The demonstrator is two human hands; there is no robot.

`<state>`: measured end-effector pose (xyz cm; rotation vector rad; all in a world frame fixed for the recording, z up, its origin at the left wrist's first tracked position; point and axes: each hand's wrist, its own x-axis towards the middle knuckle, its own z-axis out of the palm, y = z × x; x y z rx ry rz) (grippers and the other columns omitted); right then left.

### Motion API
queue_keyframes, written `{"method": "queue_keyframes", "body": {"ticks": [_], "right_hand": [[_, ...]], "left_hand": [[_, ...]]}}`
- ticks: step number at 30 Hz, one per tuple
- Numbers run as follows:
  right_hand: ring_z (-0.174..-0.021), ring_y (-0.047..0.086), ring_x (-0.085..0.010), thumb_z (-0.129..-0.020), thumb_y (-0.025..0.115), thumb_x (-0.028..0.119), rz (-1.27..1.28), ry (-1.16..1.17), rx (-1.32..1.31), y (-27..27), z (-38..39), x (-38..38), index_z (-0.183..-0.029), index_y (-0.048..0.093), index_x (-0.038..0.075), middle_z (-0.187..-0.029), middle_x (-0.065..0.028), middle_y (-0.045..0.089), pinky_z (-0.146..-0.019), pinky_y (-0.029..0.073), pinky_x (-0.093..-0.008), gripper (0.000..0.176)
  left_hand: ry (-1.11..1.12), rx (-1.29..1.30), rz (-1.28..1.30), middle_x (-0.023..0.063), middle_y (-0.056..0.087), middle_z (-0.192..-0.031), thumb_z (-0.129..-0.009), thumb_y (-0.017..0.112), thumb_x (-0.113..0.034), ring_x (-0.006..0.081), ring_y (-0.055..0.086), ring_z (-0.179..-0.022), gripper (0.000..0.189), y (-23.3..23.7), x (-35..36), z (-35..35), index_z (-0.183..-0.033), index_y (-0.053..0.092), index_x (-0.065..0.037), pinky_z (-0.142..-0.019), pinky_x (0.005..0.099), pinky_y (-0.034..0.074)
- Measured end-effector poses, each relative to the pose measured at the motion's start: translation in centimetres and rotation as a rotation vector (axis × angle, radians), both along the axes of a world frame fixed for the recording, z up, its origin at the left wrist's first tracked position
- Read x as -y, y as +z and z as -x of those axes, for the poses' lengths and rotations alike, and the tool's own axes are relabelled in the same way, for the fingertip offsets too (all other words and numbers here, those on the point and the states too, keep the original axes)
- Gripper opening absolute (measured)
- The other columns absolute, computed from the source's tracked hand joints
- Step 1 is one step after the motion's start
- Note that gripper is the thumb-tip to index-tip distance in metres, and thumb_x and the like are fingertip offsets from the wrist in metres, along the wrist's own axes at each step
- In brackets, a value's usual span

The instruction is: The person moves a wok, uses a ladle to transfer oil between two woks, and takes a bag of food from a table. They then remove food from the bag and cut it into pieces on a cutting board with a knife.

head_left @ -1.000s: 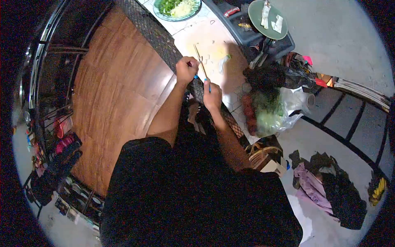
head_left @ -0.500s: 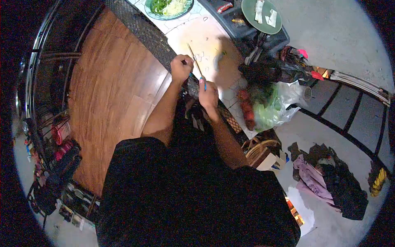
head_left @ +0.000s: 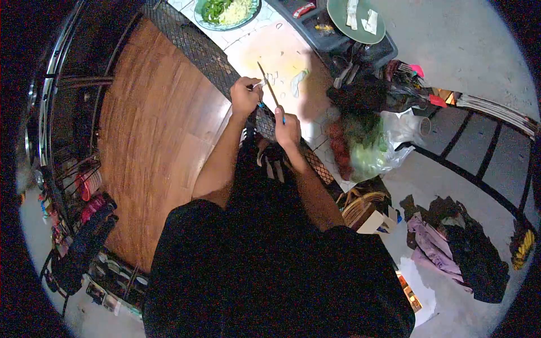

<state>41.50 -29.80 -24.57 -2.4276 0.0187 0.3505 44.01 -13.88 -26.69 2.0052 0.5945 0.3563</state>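
Note:
My right hand (head_left: 287, 130) is wrapped round the blue handle of a knife (head_left: 271, 90). Its long narrow blade points up and to the left over a pale cutting board (head_left: 251, 48). Beside the blade, my left hand (head_left: 243, 97) is closed with the fingertips pinched. Something small and whitish shows at those fingertips, too small to name. Small cut bits lie scattered on the board, and a pale green-white piece (head_left: 297, 84) rests to the right of the knife.
A plate (head_left: 197, 18) of chopped greens and pale shreds stands at the top. A green plate (head_left: 338, 28) with white strips sits on a dark tray (head_left: 304, 23). Plastic-bagged vegetables (head_left: 369, 155) lie right of the board, near a wicker basket (head_left: 366, 205).
The right hand and knife have shifted slightly down and right. The left hand has turned a little, and a whitish bit now shows at its fingertips. The camera view has moved slightly.

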Motion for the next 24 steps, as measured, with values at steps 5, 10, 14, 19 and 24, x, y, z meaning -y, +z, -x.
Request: {"method": "queue_keyframes", "body": {"ticks": [5, 10, 14, 19, 24], "right_hand": [[-0.08, 0.057, -0.0418, -0.09, 0.047, 0.044, 0.003, 0.031, 0.022, -0.2, -0.7, -0.1, -0.078, 0.064, -0.002, -0.08, -0.0249, 0.061, -0.072, 0.044, -0.048, 0.05], [-0.08, 0.057, -0.0424, -0.091, 0.046, 0.042, -0.07, 0.037, 0.011, 0.5, -0.6, -0.1, -0.078, 0.062, -0.005, -0.08, -0.0257, 0.061, -0.072, 0.043, -0.0482, 0.051], [-0.077, 0.058, -0.0413, -0.09, 0.048, 0.042, -0.04, -0.014, 0.028, 0.6, -0.2, -0.1, -0.08, 0.064, -0.001, -0.078, -0.0239, 0.061, -0.07, 0.044, -0.0471, 0.047], [-0.077, 0.059, -0.0384, -0.089, 0.049, 0.039, 0.004, 0.082, 0.001, 1.4, -0.5, -0.1, -0.084, 0.066, 0.004, -0.08, -0.0196, 0.063, -0.069, 0.043, -0.0474, 0.039], [-0.081, 0.059, -0.0389, -0.089, 0.049, 0.039, 0.056, 0.017, 0.07, 0.6, -0.2, -0.7, -0.082, 0.065, 0.001, -0.082, -0.0199, 0.063, -0.073, 0.044, -0.0486, 0.042]], "left_hand": [[0.039, -0.033, 0.043, 0.0178, 0.066, -0.082, -0.069, 0.07, -0.006, 0.0272, 0.065, -0.071, 0.015, -0.6, 0.1, -0.6, -0.084, 0.07, -0.001, -0.066, 0.0336, 0.051], [0.093, -0.024, 0.068, 0.0176, 0.066, -0.08, -0.069, 0.07, -0.007, 0.0268, 0.066, -0.07, 0.014, -1.1, 0.4, -0.7, -0.082, 0.07, -0.001, -0.066, 0.0336, 0.051], [0.116, -0.001, 0.09, 0.0175, 0.066, -0.08, -0.069, 0.07, -0.008, 0.0265, 0.066, -0.07, 0.014, -0.4, 1.0, -0.8, -0.082, 0.07, -0.001, -0.066, 0.0335, 0.051], [0.101, 0.039, 0.022, 0.017, 0.066, -0.081, -0.071, 0.067, -0.007, 0.0274, 0.066, -0.073, 0.012, -0.7, 0.7, -1.4, -0.081, 0.07, -0.001, -0.068, 0.0341, 0.051], [0.082, -0.015, 0.132, 0.0178, 0.066, -0.08, -0.07, 0.068, -0.006, 0.0273, 0.066, -0.07, 0.011, -2.0, 0.6, -1.7, -0.079, 0.069, 0.001, -0.066, 0.0332, 0.051]]}}
